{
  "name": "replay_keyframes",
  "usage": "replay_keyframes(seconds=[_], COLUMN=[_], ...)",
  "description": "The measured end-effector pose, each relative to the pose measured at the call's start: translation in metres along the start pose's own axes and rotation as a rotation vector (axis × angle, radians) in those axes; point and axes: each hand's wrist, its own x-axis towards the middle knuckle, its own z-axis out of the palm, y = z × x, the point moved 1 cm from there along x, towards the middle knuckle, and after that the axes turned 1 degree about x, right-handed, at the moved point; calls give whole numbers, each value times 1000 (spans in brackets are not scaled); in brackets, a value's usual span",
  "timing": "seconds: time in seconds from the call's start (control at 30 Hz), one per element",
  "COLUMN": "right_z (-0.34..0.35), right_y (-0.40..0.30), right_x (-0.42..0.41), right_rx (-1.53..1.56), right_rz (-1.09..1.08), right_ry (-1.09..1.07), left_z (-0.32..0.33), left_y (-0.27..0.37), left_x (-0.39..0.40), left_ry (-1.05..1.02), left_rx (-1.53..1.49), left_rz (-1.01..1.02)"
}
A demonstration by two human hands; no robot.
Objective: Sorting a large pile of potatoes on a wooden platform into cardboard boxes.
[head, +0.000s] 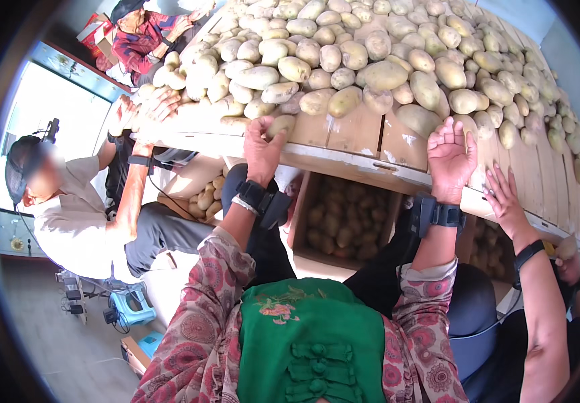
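Observation:
My left hand (pixel 265 146) grips a potato (pixel 281 127) between thumb and fingers at the near edge of a wooden slatted table (pixel 355 135). A large heap of potatoes (pixel 383 75) covers the far part of the table. My right hand (pixel 451 151) is at the table edge farther right, palm turned up and fingers slightly curled, with nothing in the palm. Just behind its fingers lie a big potato (pixel 417 120) and another one partly hidden by them. Both wrists wear black strapped devices.
Below the table edge stands a cardboard box (pixel 297 226) of potatoes, with another potato-filled box (pixel 169 201) to its left. A co-worker's hand (pixel 504 194) rests on the table close to my right hand. Co-workers sit at left and far left; a blue stool (pixel 133 307) stands on the floor.

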Motion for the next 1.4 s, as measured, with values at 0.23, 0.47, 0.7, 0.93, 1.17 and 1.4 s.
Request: replay_keyframes(seconds=[0.23,0.47,0.7,0.93,1.17,1.4], right_z=[0,1,-1,-2,-6,0], right_y=[-1,4,-4,-5,-1,-7], right_x=[0,10,6,4,5,1], right_rx=[-16,4,-27,-10,-7,6], right_rz=[-8,-6,-45,-36,-28,-94], right_ry=[41,4,43,50,-4,25], left_z=[21,16,-22,-8,13,-7], left_y=[24,29,38,-17,-22,33], left_x=[-18,-32,-85,-144,-120,-60], left_ry=[-271,-275,-587,-1138,-721,-298], left_rx=[156,44,-153,138,436,76], left_rz=[225,284,-29,-557,189,257])
